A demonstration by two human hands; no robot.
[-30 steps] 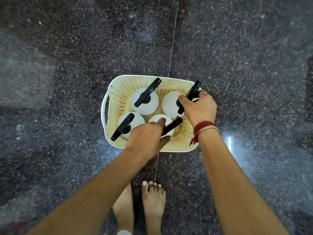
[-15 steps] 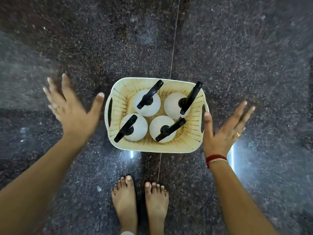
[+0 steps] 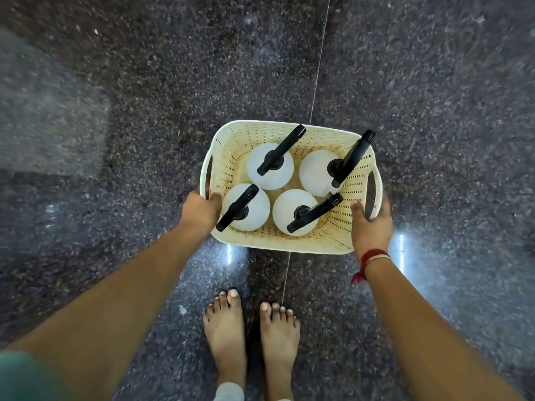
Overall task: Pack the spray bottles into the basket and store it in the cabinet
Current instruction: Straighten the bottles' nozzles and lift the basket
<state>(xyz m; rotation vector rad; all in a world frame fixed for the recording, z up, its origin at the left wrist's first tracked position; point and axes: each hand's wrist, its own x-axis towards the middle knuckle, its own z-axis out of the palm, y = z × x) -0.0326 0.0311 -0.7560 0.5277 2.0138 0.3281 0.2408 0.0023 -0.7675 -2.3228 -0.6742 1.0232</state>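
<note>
A cream perforated plastic basket (image 3: 262,241) stands on the dark granite floor right in front of me. Several white spray bottles with black trigger heads stand upright inside it, such as the near-left bottle (image 3: 254,208) and the far-right bottle (image 3: 314,172). My left hand (image 3: 199,211) grips the basket's left rim by the handle slot. My right hand (image 3: 372,227) closes over the right rim next to the right handle, a red thread band on its wrist.
My two bare feet (image 3: 252,334) stand just behind the basket. Polished speckled granite floor (image 3: 434,111) spreads on every side, with a thin joint line running away ahead. No cabinet is in view.
A second ago both hands touched the bottle heads. They then spread wide apart and open beside the basket, and now each has closed on one side rim.
</note>
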